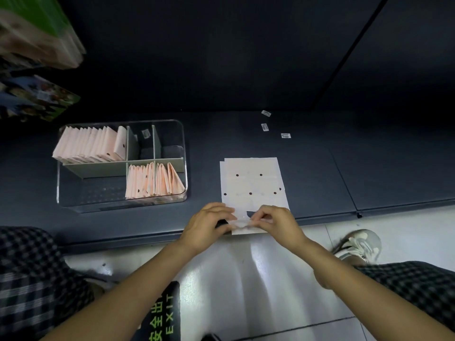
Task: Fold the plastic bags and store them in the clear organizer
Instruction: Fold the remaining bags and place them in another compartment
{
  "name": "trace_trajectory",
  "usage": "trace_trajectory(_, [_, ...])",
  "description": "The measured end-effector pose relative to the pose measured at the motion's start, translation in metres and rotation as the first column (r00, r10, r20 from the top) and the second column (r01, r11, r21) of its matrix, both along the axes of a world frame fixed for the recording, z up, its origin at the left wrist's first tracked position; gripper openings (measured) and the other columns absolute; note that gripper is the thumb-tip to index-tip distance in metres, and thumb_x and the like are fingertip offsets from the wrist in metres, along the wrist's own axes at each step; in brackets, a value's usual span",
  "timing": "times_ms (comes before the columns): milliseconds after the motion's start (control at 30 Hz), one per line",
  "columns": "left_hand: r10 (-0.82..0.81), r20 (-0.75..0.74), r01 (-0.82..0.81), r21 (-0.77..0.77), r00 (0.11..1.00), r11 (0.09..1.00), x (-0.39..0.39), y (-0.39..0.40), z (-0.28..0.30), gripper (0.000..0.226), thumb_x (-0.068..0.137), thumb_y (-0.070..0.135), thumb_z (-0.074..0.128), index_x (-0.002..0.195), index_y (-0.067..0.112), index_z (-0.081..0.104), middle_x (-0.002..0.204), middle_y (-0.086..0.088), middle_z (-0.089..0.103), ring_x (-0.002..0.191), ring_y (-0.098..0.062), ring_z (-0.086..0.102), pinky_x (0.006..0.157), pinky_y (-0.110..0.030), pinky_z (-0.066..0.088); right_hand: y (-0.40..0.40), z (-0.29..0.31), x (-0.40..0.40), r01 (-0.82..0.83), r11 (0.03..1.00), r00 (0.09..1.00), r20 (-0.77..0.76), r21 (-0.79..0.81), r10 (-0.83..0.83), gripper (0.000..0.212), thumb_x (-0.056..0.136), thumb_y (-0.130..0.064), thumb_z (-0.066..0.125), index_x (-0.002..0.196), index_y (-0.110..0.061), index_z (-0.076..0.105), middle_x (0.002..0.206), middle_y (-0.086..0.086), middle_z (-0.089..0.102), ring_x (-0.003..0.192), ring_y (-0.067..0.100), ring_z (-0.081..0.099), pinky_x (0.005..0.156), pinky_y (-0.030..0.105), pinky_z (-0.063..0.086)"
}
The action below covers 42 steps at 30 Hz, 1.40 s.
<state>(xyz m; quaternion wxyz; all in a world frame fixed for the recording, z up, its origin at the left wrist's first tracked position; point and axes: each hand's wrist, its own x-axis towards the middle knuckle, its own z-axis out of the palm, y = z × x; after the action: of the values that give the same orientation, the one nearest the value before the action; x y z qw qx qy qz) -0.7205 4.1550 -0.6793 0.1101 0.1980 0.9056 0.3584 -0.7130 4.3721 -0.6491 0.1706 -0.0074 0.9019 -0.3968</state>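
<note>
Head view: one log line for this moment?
left hand: pinching bag near edge | right hand: pinching same edge | organizer: two compartments filled

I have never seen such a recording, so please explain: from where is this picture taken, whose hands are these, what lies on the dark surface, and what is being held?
There is no machine here. One camera, worn on a person's head, looks down at their bare hands. The left hand and right hand both pinch the near edge of a flat stack of pale plastic bags on a dark shelf. To the left stands a clear organizer whose compartments partly hold folded bags. Three small labels lie farther back.
</note>
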Motion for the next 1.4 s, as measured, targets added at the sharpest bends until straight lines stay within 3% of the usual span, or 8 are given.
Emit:
trace_trajectory(233, [0.172,0.1,-0.192,0.248,0.98,0.949,-0.014,0.002,0.024,0.019,0.095,0.024,0.053,0.079,0.02,0.061,0.065,0.006,0.054,0.064,-0.015,0.048,0.064,-0.03,0.039,-0.002,0.041,-0.043,-0.086,0.996,0.996,0.012,-0.012,0.087,0.021,0.082,-0.019,0.071,0.068,-0.034,0.064,0.073,-0.01,0.069,0.074,0.006,0.064,0.069,0.016,0.048])
trace_trajectory(433, [0.329,0.192,-0.38,0.408,0.925,0.83,-0.028,0.009,0.033,0.014,0.095,0.023,0.053,0.107,0.021,0.06,0.099,0.007,0.064,0.09,-0.006,0.059,0.081,-0.026,0.048,-0.012,0.057,-0.098,-0.154,0.968,0.986,-0.032,0.199,0.164,0.019,0.086,-0.019,0.065,0.071,-0.029,0.063,0.075,-0.012,0.066,0.075,0.006,0.06,0.068,0.022,0.048])
trace_trajectory(567, [0.397,-0.108,-0.365,0.238,0.911,0.9,-0.023,0.005,0.021,0.036,0.093,0.019,0.056,0.129,0.014,0.052,0.137,0.0,0.049,0.127,-0.014,0.043,0.106,-0.02,0.029,-0.027,0.04,-0.131,-0.18,0.932,0.98,-0.024,0.315,0.198,0.008,0.091,-0.02,0.059,0.088,-0.018,0.067,0.083,-0.009,0.063,0.087,0.018,0.061,0.073,0.031,0.049])
trace_trajectory(700, [0.104,-0.241,-0.115,-0.03,0.965,0.993,-0.01,0.008,0.003,0.044,0.094,0.023,0.055,0.135,0.01,0.049,0.145,-0.006,0.043,0.138,-0.023,0.034,0.116,-0.034,0.017,-0.035,0.013,-0.149,-0.186,0.884,0.981,0.026,0.428,0.194,0.014,0.093,-0.021,0.056,0.099,-0.013,0.066,0.103,0.005,0.067,0.1,0.024,0.058,0.08,0.032,0.045])
trace_trajectory(900, [-0.111,-0.339,-0.029,-0.382,0.934,0.924,0.005,0.007,-0.022,0.063,0.085,0.047,0.059,0.134,0.009,0.051,0.141,-0.006,0.048,0.13,-0.021,0.046,0.104,-0.045,0.037,-0.038,-0.009,-0.157,-0.175,0.855,0.981,0.017,0.488,0.191,0.018,0.093,-0.024,0.056,0.102,-0.012,0.066,0.108,0.006,0.066,0.109,0.025,0.053,0.089,0.037,0.046])
trace_trajectory(1033, [-0.137,-0.327,-0.026,-0.45,0.935,0.893,0.009,0.002,-0.031,0.067,0.091,0.054,0.028,0.137,0.01,0.047,0.143,-0.004,0.045,0.132,-0.018,0.044,0.106,-0.044,0.038,-0.041,-0.016,-0.156,-0.149,0.857,0.984,-0.01,0.493,0.177,0.015,0.094,-0.021,0.055,0.098,-0.014,0.067,0.107,0.004,0.065,0.108,0.024,0.053,0.085,0.033,0.046])
trace_trajectory(1233, [-0.145,-0.342,-0.037,-0.473,0.928,0.88,0.004,-0.001,-0.028,0.07,0.087,0.061,0.037,0.136,0.013,0.049,0.144,-0.002,0.045,0.13,-0.015,0.046,0.107,-0.043,0.037,-0.046,-0.014,-0.12,0.038,0.853,0.944,-0.299,0.52,0.14,0.028,0.096,-0.025,0.049,0.122,-0.014,0.055,0.124,0.007,0.054,0.116,0.026,0.046,0.098,0.034,0.034])
trace_trajectory(1400, [-0.149,-0.357,-0.037,-0.465,0.922,0.884,0.003,0.001,-0.025,0.072,0.081,0.064,0.053,0.131,0.013,0.055,0.139,-0.004,0.051,0.126,-0.018,0.051,0.104,-0.042,0.041,-0.048,-0.021,-0.035,-0.242,0.797,0.788,-0.367,0.553,0.494,0.043,0.094,-0.028,0.051,0.13,-0.005,0.054,0.136,0.009,0.054,0.129,0.027,0.047,0.109,0.047,0.035])
